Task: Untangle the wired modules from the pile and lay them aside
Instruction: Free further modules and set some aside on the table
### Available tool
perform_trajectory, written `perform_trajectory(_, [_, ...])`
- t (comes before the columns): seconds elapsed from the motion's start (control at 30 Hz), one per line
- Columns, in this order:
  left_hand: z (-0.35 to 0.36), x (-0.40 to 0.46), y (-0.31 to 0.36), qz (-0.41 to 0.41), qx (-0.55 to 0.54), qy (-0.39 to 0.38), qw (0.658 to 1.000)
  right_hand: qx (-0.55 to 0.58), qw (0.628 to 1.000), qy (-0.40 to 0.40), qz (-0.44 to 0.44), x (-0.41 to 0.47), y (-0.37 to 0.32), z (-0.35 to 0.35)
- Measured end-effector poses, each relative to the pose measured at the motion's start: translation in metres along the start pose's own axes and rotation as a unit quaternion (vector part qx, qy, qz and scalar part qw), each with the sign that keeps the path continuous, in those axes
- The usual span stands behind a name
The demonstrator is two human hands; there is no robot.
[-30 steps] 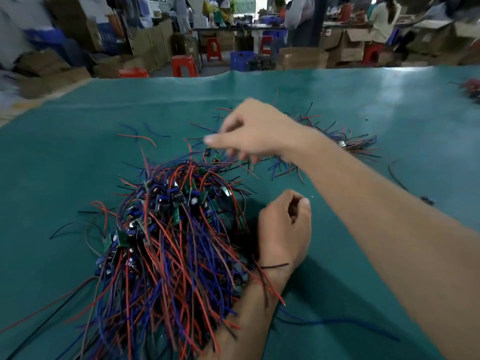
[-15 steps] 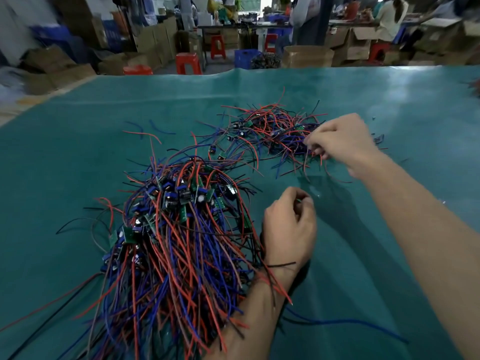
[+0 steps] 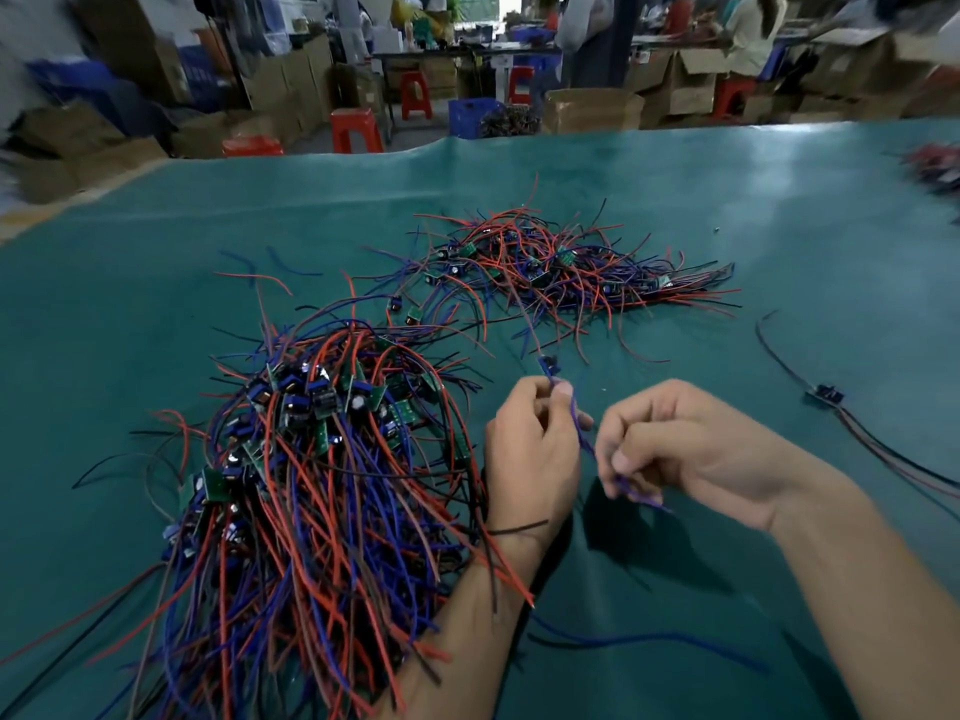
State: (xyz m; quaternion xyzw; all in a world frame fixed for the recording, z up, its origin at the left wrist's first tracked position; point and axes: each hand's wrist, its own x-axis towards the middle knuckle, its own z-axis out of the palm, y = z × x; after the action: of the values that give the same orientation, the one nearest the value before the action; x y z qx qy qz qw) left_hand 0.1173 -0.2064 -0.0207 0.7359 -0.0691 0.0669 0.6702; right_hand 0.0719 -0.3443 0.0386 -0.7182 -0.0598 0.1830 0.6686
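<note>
A big tangled pile [image 3: 311, 485] of small green modules with red, blue and black wires lies at the near left of the green table. A smaller, flatter heap of modules [image 3: 550, 267] lies farther back, past my hands. My left hand [image 3: 530, 459] pinches a blue wire [image 3: 584, 439] just below its small module [image 3: 546, 363], which points away from me. My right hand [image 3: 691, 449] pinches the same blue wire lower down, a little to the right. My left forearm rests against the big pile's right side.
A single module with dark wires [image 3: 826, 394] lies alone at the right. A loose blue wire [image 3: 649, 641] runs across the table [image 3: 156, 226] between my forearms. Another wire heap [image 3: 935, 168] shows blurred at the far right edge. Boxes, stools and people stand beyond the table.
My right hand came back from the far heap to just beside my left hand and now pinches the blue wire that my left hand holds up.
</note>
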Motion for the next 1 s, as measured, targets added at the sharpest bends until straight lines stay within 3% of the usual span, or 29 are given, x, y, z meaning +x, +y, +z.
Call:
perform_trajectory(0.07, [0.000, 0.001, -0.001, 0.007, 0.015, 0.003, 1.000, -0.014, 0.999, -0.033, 0.007, 0.000, 0.002, -0.002])
perform_trajectory(0.13, [0.000, 0.001, 0.000, 0.005, -0.003, 0.000, 1.000, -0.050, 0.999, -0.014, 0.008, 0.001, 0.007, -0.007])
perform_trajectory(0.27, [0.000, -0.004, 0.003, 0.029, 0.007, -0.017, 0.999, -0.129, 0.953, 0.273, -0.022, 0.014, 0.020, -0.016])
perform_trajectory(0.33, [0.000, -0.006, 0.005, 0.035, 0.010, -0.040, 0.999, -0.060, 0.940, 0.332, -0.053, 0.020, 0.022, -0.013])
perform_trajectory(0.47, [-0.002, -0.008, 0.008, 0.041, 0.038, -0.069, 0.996, 0.044, 0.959, 0.271, -0.075, 0.023, 0.017, -0.001])
perform_trajectory(0.6, [-0.002, -0.008, 0.010, 0.064, 0.048, -0.038, 0.996, 0.102, 0.950, 0.284, -0.077, 0.021, 0.013, -0.003])
perform_trajectory(0.7, [-0.001, -0.008, 0.009, 0.060, 0.043, -0.057, 0.996, 0.155, 0.944, 0.284, -0.070, 0.020, 0.014, -0.005])
perform_trajectory(0.83, [0.000, -0.007, 0.005, 0.077, 0.065, -0.048, 0.994, 0.108, 0.953, 0.278, -0.054, 0.017, 0.016, -0.014])
perform_trajectory(1.0, [-0.002, -0.007, 0.005, 0.112, 0.061, -0.006, 0.992, -0.045, 0.975, 0.219, -0.016, 0.010, 0.019, -0.023])
